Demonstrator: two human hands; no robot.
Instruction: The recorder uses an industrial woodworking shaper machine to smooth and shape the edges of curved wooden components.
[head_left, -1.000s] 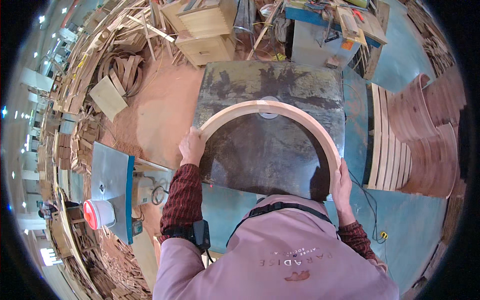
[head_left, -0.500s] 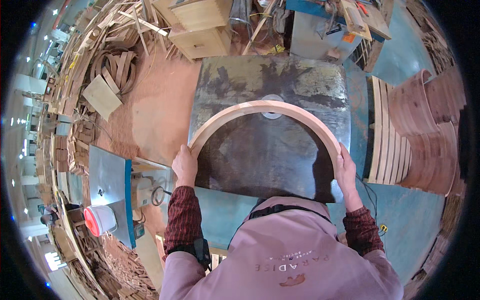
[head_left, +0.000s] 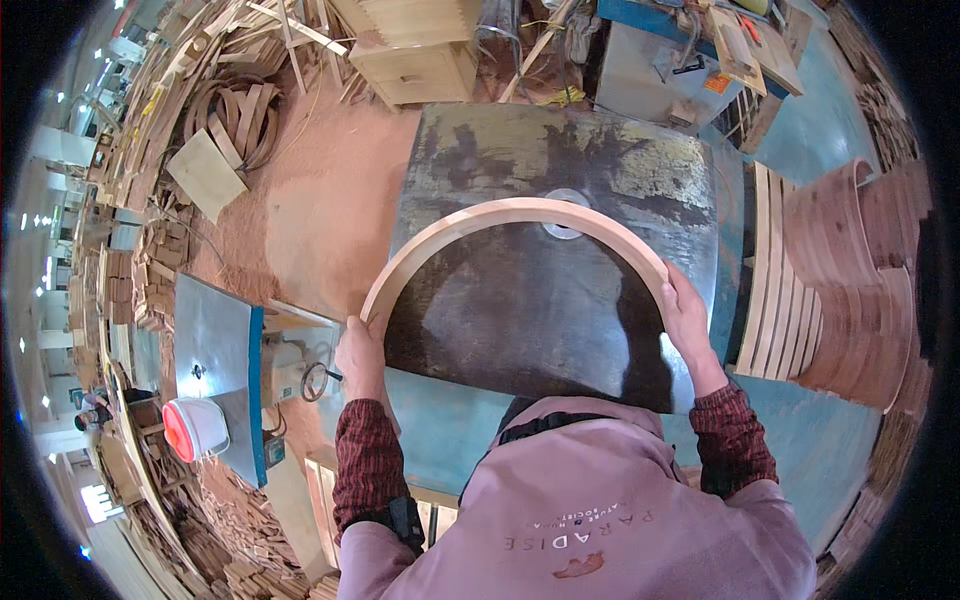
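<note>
A curved wooden strip [head_left: 500,211], bent into a half circle, spans the space between my hands above a dark, stained metal machine table [head_left: 480,150]. My left hand [head_left: 360,352] grips its left end, fingers closed around the wood. On the other end my right hand [head_left: 685,312] is closed, the thumb along the inner side. The top of the arc crosses the lower edge of a round metal disc [head_left: 568,212] set in the table. The fingers under the wood are partly hidden.
Left stands a smaller metal-topped table [head_left: 215,345] with a white bucket with a red lid [head_left: 195,430]. Curved wooden panels [head_left: 835,280] are stacked on the right beside pale slats [head_left: 768,280]. Wooden drawer boxes [head_left: 415,70] and heaps of offcuts [head_left: 230,60] lie at the far side.
The arc has turned slightly anticlockwise, its left end coming nearer to me and its right end moving farther away. My hands moved with it, still holding both ends.
</note>
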